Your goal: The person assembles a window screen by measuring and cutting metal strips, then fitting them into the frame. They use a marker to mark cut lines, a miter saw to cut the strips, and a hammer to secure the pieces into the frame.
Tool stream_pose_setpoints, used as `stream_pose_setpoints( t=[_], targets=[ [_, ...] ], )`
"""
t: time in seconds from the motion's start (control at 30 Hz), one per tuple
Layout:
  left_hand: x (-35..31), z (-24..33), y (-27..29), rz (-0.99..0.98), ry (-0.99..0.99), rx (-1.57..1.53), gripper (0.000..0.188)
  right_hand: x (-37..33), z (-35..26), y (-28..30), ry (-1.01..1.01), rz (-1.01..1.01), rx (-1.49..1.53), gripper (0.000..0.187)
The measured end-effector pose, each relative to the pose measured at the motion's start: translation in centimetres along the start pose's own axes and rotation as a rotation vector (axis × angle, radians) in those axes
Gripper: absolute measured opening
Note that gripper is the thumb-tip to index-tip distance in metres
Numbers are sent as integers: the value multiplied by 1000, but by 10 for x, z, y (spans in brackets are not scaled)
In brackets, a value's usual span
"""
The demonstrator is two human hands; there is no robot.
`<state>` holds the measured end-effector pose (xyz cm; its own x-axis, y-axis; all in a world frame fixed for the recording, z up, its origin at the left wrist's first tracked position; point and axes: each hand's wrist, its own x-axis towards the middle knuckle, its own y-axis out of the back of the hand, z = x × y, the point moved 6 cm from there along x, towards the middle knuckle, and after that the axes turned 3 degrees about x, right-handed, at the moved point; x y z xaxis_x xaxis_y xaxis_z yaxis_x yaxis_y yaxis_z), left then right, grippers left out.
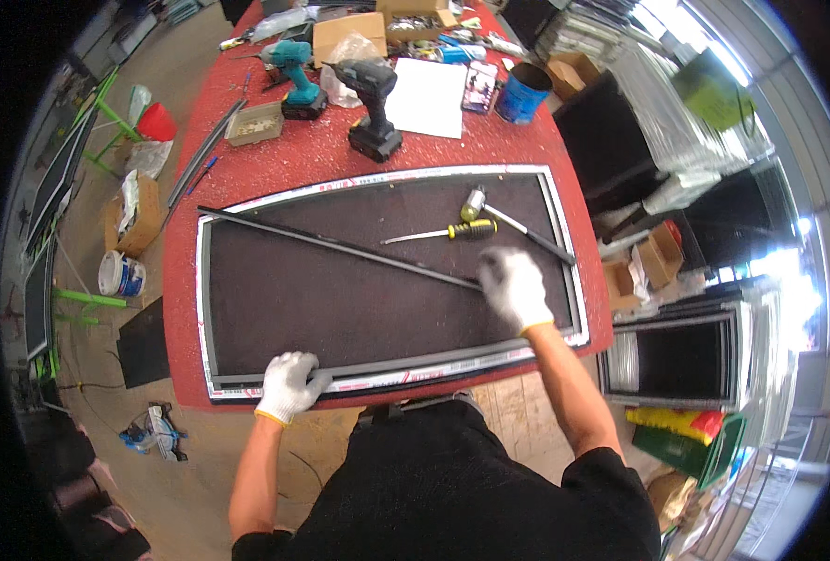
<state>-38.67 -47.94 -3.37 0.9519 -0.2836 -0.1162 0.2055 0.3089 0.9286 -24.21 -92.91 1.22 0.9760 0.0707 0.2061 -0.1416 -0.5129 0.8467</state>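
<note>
A framed dark mesh screen [321, 280] lies on the red table, its pale metal frame [405, 374] partly covered with printed film. My left hand [290, 385], in a white glove, rests on the near bar toward the left corner, fingers laid over it and thumb apart. Across the screen slants a long thin dark strip [340, 245], its left end over the far-left corner. My gloved right hand [516, 288] is at the strip's right end, smeared by motion; its grip is unclear. Beyond it lie a yellow-black screwdriver [447, 232] and a hammer [527, 229].
On the far part of the table [490, 154] stand a teal cordless drill [298, 79], a dark cordless drill [374, 110] and a blue can [524, 93]. White paper [426, 98] and a small tray [256, 123] lie near them. Stacked frames [686, 351] stand at the right.
</note>
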Motion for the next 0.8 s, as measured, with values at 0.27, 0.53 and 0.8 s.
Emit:
stream_pose_setpoints(
  t=[0.27,0.53,0.8],
  targets=[
    [0,11,-1,-157,314,1,33,341,97,56,149,238,-242,36],
    [7,9,-1,-220,402,-4,29,507,123,15,182,24,-500,46],
    [13,7,-1,-307,443,6,31,524,135,-6,226,-16,-477,30]
  ],
)
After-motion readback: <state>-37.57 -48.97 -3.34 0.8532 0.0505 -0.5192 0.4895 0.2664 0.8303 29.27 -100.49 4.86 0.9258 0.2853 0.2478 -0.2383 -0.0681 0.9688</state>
